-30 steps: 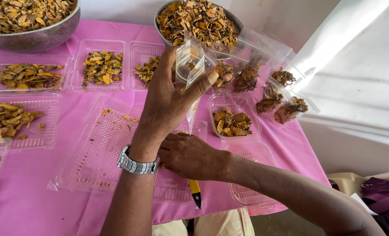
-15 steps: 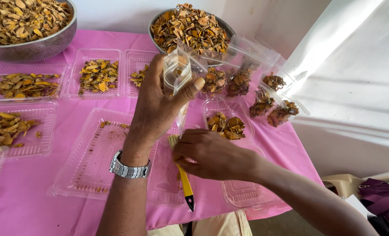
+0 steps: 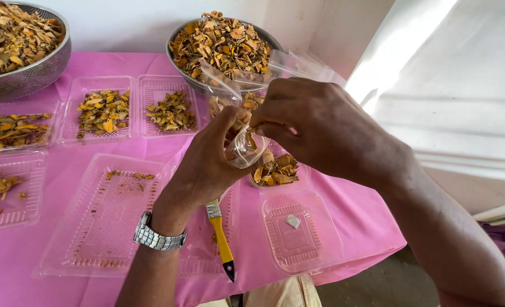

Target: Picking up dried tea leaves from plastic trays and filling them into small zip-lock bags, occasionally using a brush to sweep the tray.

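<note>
Since a moment ago, the right hand (image 3: 326, 128) has been lifted off the table to the clear bag (image 3: 238, 122), fingers pinched on dried slices at its mouth. It's gripped by the left hand (image 3: 207, 167). Filling step probably; steady holding needed next.

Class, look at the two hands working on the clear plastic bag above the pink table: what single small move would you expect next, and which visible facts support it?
Probably the right hand pushes its dried pieces deeper into the clear plastic bag. The left hand holds the bag upright with its mouth open, the right hand's fingers are at that mouth, and some yellow-brown pieces already sit inside, while the metal bowl behind is heaped with more.
</note>
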